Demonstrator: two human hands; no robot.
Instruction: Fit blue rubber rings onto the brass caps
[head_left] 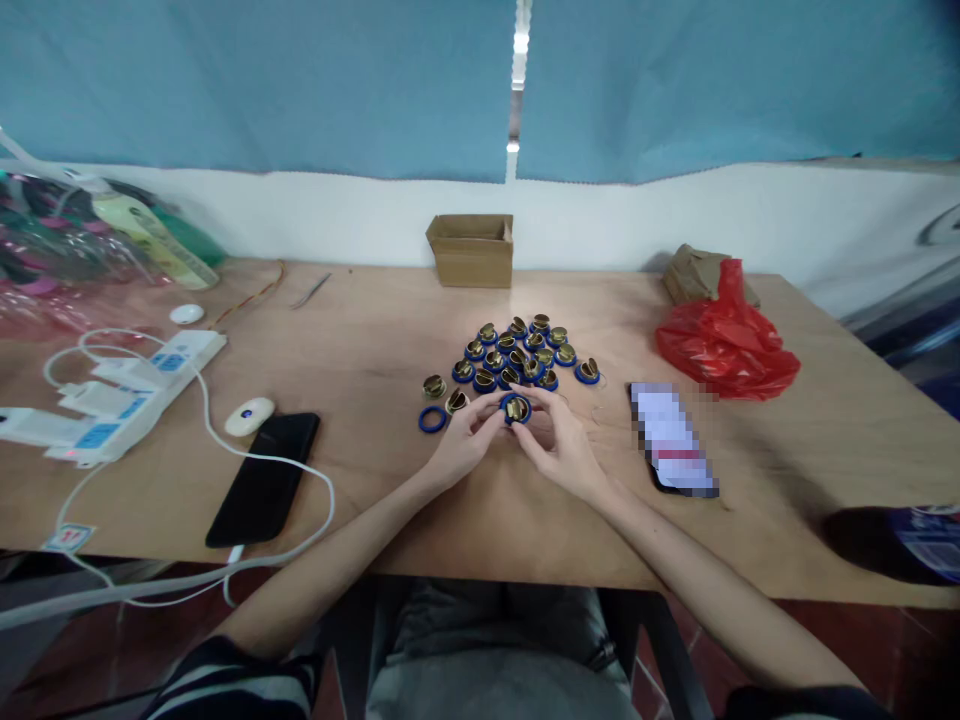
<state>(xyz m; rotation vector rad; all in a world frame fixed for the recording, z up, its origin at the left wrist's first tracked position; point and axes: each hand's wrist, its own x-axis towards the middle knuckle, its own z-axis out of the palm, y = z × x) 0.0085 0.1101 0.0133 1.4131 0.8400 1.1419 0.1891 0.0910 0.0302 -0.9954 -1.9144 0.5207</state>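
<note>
Between my two hands is a round brass-coloured metal piece with a blue ring around it (515, 409), lifted just off the table or touching it; I cannot tell which. My left hand (471, 438) pinches its left side, and my right hand (559, 445) grips its right side with thumb and fingers. Just beyond lie several like pieces, brass with blue rings (493, 360), in a loose cluster. Left of my left hand are a loose blue ring (432, 419) and a brass piece without a blue ring (433, 385). Another brass piece (456, 401) is partly hidden by my left fingers.
An open cardboard box (474, 262) stands against the wall. To the right are a red plastic bag (727, 345), a lit phone (675, 440) and a dark bottle (892, 543). At left lie a black phone (264, 480), a cabled power strip (142, 395) and plastic bottles (150, 235).
</note>
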